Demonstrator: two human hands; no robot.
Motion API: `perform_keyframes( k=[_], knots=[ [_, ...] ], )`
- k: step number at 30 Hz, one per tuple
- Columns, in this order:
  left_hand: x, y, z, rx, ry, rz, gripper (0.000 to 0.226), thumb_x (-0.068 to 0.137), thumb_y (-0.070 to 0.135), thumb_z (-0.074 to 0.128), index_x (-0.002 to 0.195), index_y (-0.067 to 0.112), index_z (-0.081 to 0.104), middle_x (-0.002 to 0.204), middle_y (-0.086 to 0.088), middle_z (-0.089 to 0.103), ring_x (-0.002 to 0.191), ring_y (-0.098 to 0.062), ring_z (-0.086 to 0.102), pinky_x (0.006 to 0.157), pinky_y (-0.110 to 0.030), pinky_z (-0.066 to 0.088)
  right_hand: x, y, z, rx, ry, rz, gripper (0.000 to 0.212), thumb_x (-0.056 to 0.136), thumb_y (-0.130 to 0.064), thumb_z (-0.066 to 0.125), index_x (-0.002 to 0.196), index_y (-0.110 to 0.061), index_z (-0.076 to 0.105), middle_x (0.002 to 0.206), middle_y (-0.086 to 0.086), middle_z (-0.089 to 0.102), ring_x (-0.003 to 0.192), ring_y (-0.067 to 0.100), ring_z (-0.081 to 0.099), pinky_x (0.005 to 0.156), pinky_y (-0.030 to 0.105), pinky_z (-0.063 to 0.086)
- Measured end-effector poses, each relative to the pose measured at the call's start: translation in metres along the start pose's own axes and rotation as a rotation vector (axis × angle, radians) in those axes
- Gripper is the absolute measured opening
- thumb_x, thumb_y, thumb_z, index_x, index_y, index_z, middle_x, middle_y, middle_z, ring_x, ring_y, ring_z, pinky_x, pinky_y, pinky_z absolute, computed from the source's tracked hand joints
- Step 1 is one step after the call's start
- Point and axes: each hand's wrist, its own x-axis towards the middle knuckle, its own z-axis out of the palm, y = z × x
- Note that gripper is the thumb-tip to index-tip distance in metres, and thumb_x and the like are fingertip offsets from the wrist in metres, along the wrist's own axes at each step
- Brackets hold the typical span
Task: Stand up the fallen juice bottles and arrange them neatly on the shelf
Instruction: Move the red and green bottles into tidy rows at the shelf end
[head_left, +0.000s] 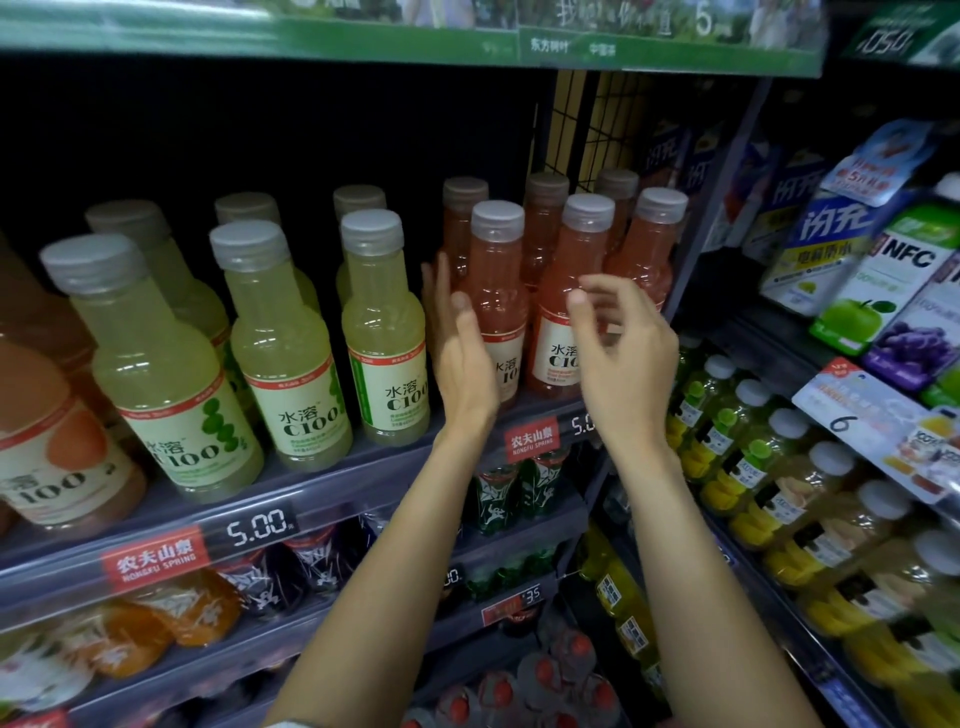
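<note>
A shop drinks shelf (332, 499) with a dark price rail marked 5.00 fills the view, under a green header strip. Nearest, two bare forearms rise from the bottom edge toward the shelf. The left hand (460, 353) is held edge-on with straight fingers, flat beside the left front pink juice bottle (496, 291); whether it touches is unclear. The right hand (618, 343) hovers in front of the middle front pink juice bottle (563, 312), fingers loosely bent and spread, holding nothing. Behind them the pink bottles stand upright in two rows, grey caps up. Left of the hands, pale green juice bottles (275, 343) stand upright in rows. Cartons (883, 270) crowd the neighbouring rack at right.
</note>
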Motion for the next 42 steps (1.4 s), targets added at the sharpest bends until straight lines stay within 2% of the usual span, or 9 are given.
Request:
perform_keyframes(
  k=[4, 7, 10, 13, 19, 26, 33, 39, 42],
  knots=[
    [0.005, -0.004, -0.003, 0.037, 0.01, -0.082, 0.071, 0.087, 0.074, 0.012, 0.149, 0.041, 0.02, 0.161, 0.009, 0.01, 0.147, -0.005, 0.008, 0.122, -0.04, 0.007, -0.015, 0.02, -0.002, 0.007, 0.082, 0.072, 0.037, 0.092, -0.027, 0.052, 0.126, -0.014, 0.053, 0.124, 0.001, 0.053, 0.114, 0.006, 0.045, 0.095, 0.006, 0.028],
    [0.006, -0.002, -0.002, 0.024, 0.015, -0.083, 0.06, 0.093, 0.059, 0.014, 0.148, 0.039, 0.023, 0.16, 0.008, 0.012, 0.146, -0.006, 0.01, 0.121, -0.041, 0.009, -0.024, 0.029, 0.004, -0.086, -0.014, 0.013, 0.046, 0.091, -0.027, 0.053, 0.134, -0.012, 0.046, 0.133, 0.005, 0.048, 0.123, 0.015, 0.041, 0.104, 0.023, 0.03],
    [0.009, -0.003, -0.002, -0.007, 0.004, -0.071, 0.064, 0.091, 0.064, 0.02, 0.149, 0.036, 0.023, 0.16, 0.006, 0.014, 0.146, -0.006, 0.011, 0.121, -0.04, 0.008, -0.022, 0.037, 0.008, -0.083, -0.075, -0.003, 0.055, 0.09, -0.028, 0.055, 0.141, -0.015, 0.039, 0.142, 0.009, 0.04, 0.133, 0.021, 0.034, 0.11, 0.029, 0.026],
    [0.014, -0.006, -0.005, -0.06, -0.037, -0.056, 0.09, 0.075, 0.088, 0.028, 0.149, 0.038, 0.019, 0.161, 0.005, 0.015, 0.147, -0.009, 0.014, 0.121, -0.043, 0.011, -0.011, 0.043, 0.006, -0.088, -0.042, 0.0, 0.057, 0.089, -0.029, 0.056, 0.141, -0.014, 0.038, 0.142, 0.011, 0.039, 0.132, 0.022, 0.034, 0.109, 0.029, 0.025],
    [0.014, -0.002, -0.005, -0.131, -0.065, -0.081, 0.1, 0.069, 0.09, 0.034, 0.15, 0.034, 0.019, 0.158, 0.005, 0.021, 0.143, -0.01, 0.024, 0.119, -0.045, 0.021, 0.004, 0.068, -0.009, -0.027, 0.035, 0.071, 0.056, 0.089, -0.032, 0.053, 0.139, -0.01, 0.04, 0.143, 0.016, 0.037, 0.133, 0.026, 0.034, 0.106, 0.023, 0.022],
    [0.011, 0.0, 0.002, -0.088, -0.034, -0.076, 0.092, 0.07, 0.089, 0.038, 0.145, 0.037, 0.023, 0.155, 0.004, 0.026, 0.137, -0.006, 0.031, 0.116, -0.038, 0.027, 0.035, 0.075, -0.017, 0.294, -0.024, 0.264, 0.054, 0.096, -0.038, 0.048, 0.145, -0.023, 0.03, 0.15, 0.0, 0.034, 0.138, 0.016, 0.032, 0.114, 0.041, 0.029],
    [0.01, 0.0, 0.019, -0.016, 0.06, -0.125, 0.065, 0.079, 0.073, 0.031, 0.138, 0.047, 0.029, 0.146, 0.002, 0.039, 0.13, -0.016, 0.042, 0.11, -0.05, 0.034, 0.036, 0.078, -0.024, 0.376, -0.074, 0.351, 0.049, 0.101, -0.032, 0.041, 0.147, -0.019, 0.029, 0.151, 0.002, 0.033, 0.136, 0.008, 0.033, 0.106, 0.017, 0.029],
    [0.011, -0.002, 0.022, -0.01, 0.061, -0.125, 0.061, 0.079, 0.075, 0.028, 0.135, 0.051, 0.031, 0.148, 0.0, 0.039, 0.131, -0.017, 0.043, 0.109, -0.05, 0.035, 0.037, 0.085, -0.026, 0.373, -0.111, 0.323, 0.046, 0.102, -0.033, 0.038, 0.146, -0.018, 0.033, 0.15, -0.003, 0.035, 0.131, -0.001, 0.031, 0.109, 0.019, 0.027],
    [0.01, -0.001, 0.023, -0.012, 0.044, -0.127, 0.058, 0.079, 0.075, 0.027, 0.133, 0.053, 0.03, 0.149, 0.0, 0.038, 0.132, -0.018, 0.042, 0.109, -0.052, 0.035, 0.036, 0.085, -0.027, 0.365, -0.124, 0.323, 0.048, 0.102, -0.033, 0.038, 0.147, -0.017, 0.031, 0.152, -0.001, 0.032, 0.137, 0.005, 0.029, 0.115, 0.03, 0.027]
  ],
)
